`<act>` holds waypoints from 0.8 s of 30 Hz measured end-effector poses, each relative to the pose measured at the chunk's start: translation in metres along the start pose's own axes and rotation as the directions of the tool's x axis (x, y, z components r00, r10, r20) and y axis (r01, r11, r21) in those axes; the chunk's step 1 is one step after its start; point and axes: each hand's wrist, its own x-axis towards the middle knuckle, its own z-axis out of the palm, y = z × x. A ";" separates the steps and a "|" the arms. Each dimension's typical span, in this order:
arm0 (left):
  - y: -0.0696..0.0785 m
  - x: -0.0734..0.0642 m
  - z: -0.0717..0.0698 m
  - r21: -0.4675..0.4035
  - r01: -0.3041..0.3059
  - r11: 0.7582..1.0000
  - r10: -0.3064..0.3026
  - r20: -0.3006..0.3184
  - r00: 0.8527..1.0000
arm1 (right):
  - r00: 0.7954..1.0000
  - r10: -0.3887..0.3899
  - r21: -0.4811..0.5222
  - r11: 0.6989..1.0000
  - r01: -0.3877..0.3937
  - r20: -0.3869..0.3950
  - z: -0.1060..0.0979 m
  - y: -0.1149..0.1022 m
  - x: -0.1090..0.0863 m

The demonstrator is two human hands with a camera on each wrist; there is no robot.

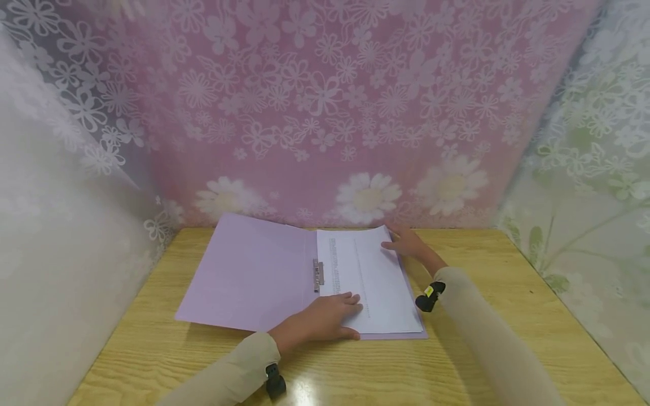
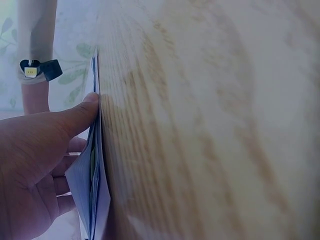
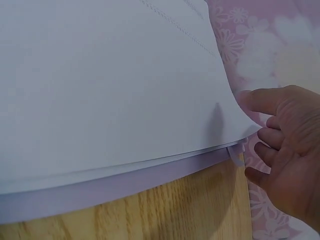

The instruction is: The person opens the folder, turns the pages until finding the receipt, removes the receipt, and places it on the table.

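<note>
A lilac folder (image 1: 254,276) lies spread on the table, with a metal clip (image 1: 318,275) near its spine. White printed sheets (image 1: 386,287) lie on its right half. My left hand (image 1: 325,318) rests over the lower left of the sheets, fingers extended and thumb at the bottom edge. In the left wrist view, that thumb (image 2: 82,112) lies along the edge of the stack. At the far right corner is my right hand (image 1: 408,245), its fingers touching the top sheet's raised corner (image 3: 250,125). Its thumb is held apart from the fingers there.
The wooden table (image 1: 497,316) extends on both sides of the folder. Behind it hangs a pink flowered curtain (image 1: 325,113); pale flowered sheeting (image 1: 584,186) flanks the right side and a whitish sheet (image 1: 61,225) the left.
</note>
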 end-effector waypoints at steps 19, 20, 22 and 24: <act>0.004 0.000 -0.002 -0.023 0.018 1.000 -0.017 0.017 1.000 | 0.992 -0.110 0.235 0.964 0.122 -0.060 -0.005 0.003 -0.012; 0.004 0.000 -0.002 -0.026 0.018 1.000 -0.017 0.017 1.000 | 0.992 -0.117 0.251 0.960 0.127 -0.052 -0.007 0.003 -0.014; 0.004 0.000 -0.002 -0.023 0.016 1.000 -0.016 0.012 1.000 | 0.992 -0.119 0.280 0.952 0.122 -0.027 -0.011 0.003 -0.018; 0.004 0.000 -0.003 -0.020 0.013 1.000 -0.013 0.004 1.000 | 0.993 -0.116 0.315 0.943 0.107 0.011 -0.015 0.002 -0.025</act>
